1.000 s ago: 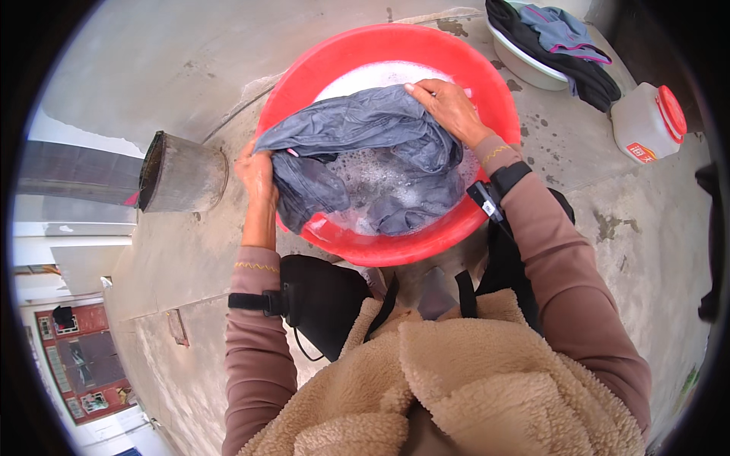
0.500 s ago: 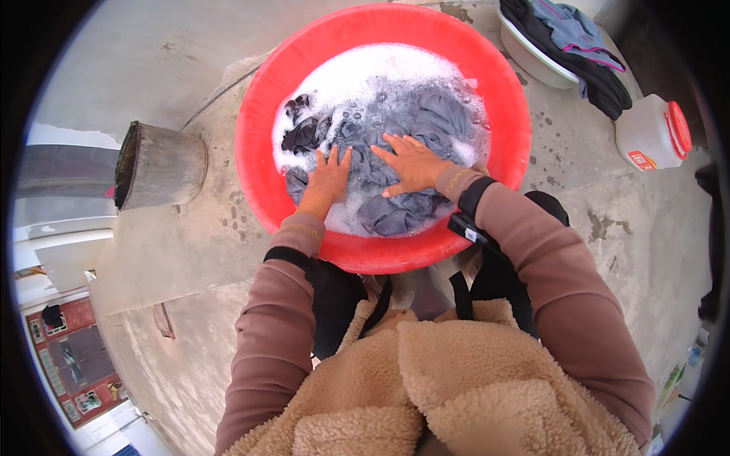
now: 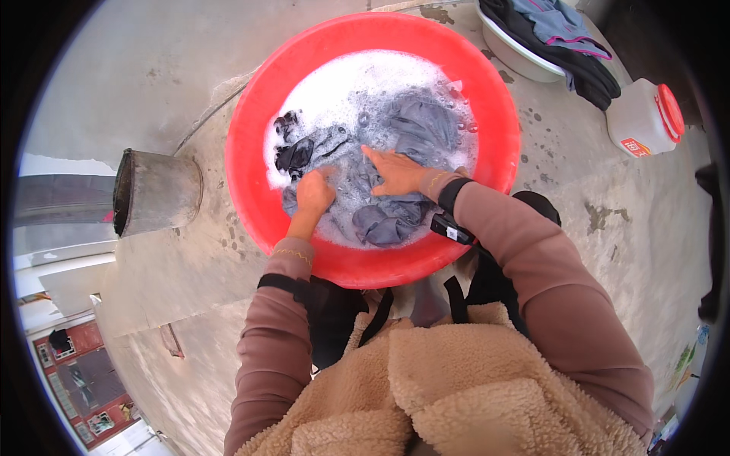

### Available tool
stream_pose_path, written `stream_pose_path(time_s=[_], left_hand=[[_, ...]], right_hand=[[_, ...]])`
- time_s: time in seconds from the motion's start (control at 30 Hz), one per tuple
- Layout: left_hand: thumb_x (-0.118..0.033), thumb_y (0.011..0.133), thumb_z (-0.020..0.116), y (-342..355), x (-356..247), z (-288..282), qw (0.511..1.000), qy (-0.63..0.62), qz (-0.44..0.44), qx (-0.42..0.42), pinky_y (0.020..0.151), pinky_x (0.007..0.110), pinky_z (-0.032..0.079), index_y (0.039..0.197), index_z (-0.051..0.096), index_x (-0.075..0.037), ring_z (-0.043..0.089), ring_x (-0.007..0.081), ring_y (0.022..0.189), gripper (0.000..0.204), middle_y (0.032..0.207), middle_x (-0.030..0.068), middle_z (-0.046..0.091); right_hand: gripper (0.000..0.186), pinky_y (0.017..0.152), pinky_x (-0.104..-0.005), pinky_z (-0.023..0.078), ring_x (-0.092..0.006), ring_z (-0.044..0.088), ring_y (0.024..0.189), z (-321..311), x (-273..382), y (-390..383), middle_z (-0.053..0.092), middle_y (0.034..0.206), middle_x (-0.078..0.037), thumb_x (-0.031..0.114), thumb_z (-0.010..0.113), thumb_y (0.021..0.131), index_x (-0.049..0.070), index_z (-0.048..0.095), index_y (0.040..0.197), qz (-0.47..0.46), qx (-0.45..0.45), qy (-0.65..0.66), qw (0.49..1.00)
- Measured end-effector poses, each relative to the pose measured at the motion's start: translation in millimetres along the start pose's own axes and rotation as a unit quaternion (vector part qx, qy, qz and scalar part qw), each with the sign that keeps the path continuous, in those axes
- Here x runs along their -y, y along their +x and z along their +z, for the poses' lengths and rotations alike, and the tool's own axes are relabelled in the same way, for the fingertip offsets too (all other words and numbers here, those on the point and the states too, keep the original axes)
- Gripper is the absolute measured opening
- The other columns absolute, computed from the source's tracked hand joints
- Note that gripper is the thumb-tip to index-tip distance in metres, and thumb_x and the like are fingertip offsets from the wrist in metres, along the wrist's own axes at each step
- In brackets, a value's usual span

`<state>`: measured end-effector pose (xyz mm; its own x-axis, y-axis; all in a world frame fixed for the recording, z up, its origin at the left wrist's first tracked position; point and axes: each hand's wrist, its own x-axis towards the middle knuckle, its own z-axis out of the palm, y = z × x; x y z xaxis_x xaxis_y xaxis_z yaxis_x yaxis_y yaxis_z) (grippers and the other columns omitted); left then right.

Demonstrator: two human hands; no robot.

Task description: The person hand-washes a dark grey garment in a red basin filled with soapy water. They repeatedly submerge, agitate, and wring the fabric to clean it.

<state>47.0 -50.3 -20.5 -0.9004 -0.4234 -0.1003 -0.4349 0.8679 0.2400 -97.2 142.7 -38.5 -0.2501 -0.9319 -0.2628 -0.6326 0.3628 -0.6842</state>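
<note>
A large red basin (image 3: 251,167) holds sudsy water and wet clothes. Grey cloth (image 3: 422,125) lies bunched on the right of the water, and a grey lump of cloth (image 3: 388,222) pokes up near the front. Black cloth (image 3: 295,156) floats at the left. My left hand (image 3: 314,194) is closed in a fist at the left of the basin, just below the black cloth; what it grips is hidden. My right hand (image 3: 397,172) rests on the wet grey cloth, thumb and forefinger spread apart, its other fingers partly hidden.
A white basin (image 3: 525,64) of dark and grey clothes (image 3: 559,26) stands at the back right. Beside it is a white tub with a red lid (image 3: 646,118). A worn cylindrical bucket (image 3: 163,191) stands at the left on the concrete floor (image 3: 205,285).
My left hand has gone from spread fingers to a fist. My right hand's fingers have dipped lower into the cloth and suds. The view has shifted slightly, and the clothes have moved apart a little.
</note>
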Motion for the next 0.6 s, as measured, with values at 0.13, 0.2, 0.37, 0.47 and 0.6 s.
stream_pose_path(time_s=[0.13,0.2,0.37,0.47,0.6], left_hand=[[0.014,0.072,0.045,-4,-4,-52,0.811,-0.562,-0.124,-0.107,0.077,0.030,0.052,0.095,0.074,0.000,0.067,0.0215,0.086,0.039,0.096,0.0124,0.073],[0.016,0.071,0.046,-9,-9,-75,0.739,-0.653,-0.066,-0.149,0.082,0.029,0.050,0.094,0.072,0.002,0.064,0.0205,0.094,0.038,0.104,0.0136,0.070],[0.016,0.071,0.047,-28,-27,-113,0.603,-0.783,-0.011,-0.153,0.095,0.029,0.047,0.120,0.063,0.002,0.059,0.0234,0.111,0.053,0.124,0.0140,0.061],[0.016,0.074,0.051,-39,-40,-126,0.508,-0.853,-0.001,-0.122,0.104,0.034,0.044,0.139,0.049,0.001,0.057,0.0260,0.118,0.067,0.128,0.0136,0.057],[0.006,0.084,0.067,-39,-62,-132,0.565,-0.820,0.052,-0.070,0.105,0.038,0.045,0.149,0.039,-0.005,0.053,0.0219,0.124,0.072,0.139,0.0128,0.052]], right_hand=[[0.126,0.119,-0.0419,0.025,-0.0422,0.023,0.145,3,1,-1,0.023,0.155,-0.031,0.034,0.086,0.067,-0.004,0.003,0.154,-0.023,-0.150,0.062,0.986],[0.125,0.119,-0.0404,0.026,-0.0415,0.025,0.145,3,6,0,0.024,0.155,-0.031,0.031,0.087,0.064,-0.005,0.006,0.153,0.038,-0.175,0.059,0.982],[0.092,0.110,-0.0413,0.039,-0.0432,0.045,0.132,-25,24,1,0.049,0.136,-0.033,0.027,0.083,0.066,-0.006,0.040,0.141,0.062,-0.225,0.153,0.960],[0.063,0.096,-0.0393,0.051,-0.0360,0.062,0.114,-67,35,-13,0.063,0.122,-0.025,0.015,0.075,0.074,-0.006,0.055,0.129,0.052,-0.278,0.317,0.905],[0.048,0.095,-0.0418,0.052,-0.0265,0.065,0.108,-120,52,-54,0.065,0.120,-0.012,0.009,0.068,0.085,0.000,0.054,0.130,-0.011,-0.172,0.589,0.789]])
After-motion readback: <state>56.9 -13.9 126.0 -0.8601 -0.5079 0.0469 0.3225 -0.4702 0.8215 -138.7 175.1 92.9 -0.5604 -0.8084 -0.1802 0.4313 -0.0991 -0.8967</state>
